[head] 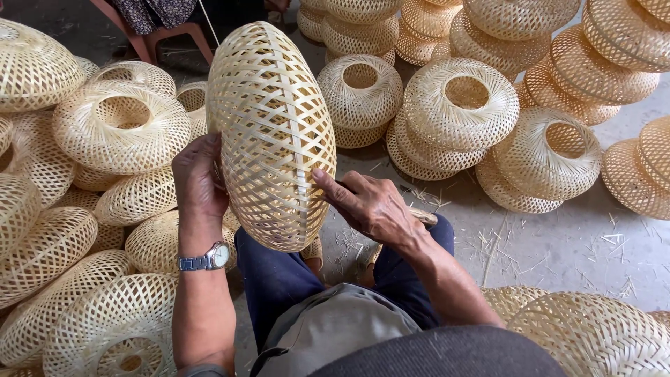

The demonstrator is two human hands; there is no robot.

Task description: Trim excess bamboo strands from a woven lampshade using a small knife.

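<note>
Bamboo, pale and split into flat strips, is making up nearly every item on this grey concrete floor point(558, 244).

Item 1: stacks of finished woven bamboo domes with round openings point(457, 105), standing across the far side and to your right; more are piling up at your left point(122, 126) and by your knees point(593, 335). None is carrying a label, tag, package or sign that can be made out; all are bare straw colour.

Item 2: the large oval open-weave bamboo shade point(272, 132), which you are holding upright on edge above your lap, between your two hands and in front of the dark blue trousers point(279, 279).

Item 3: your left hand point(197, 178), wearing a metal wristwatch point(209, 258), is clasping the shade's left side, fingers curled out of sight behind the weave.

Item 4: your right hand point(370, 206) is closing round a thin dark tool, only partly showing, with the forefinger pressing against the lower right of the weave.

Step, as judged: you are finishing or trimming the weave at the rim. The next move is likely calling for a steady left grip while the right hand is working strip ends without splitting them.

Item 5: loose bamboo shavings point(502, 244), scattered on the floor.
</note>
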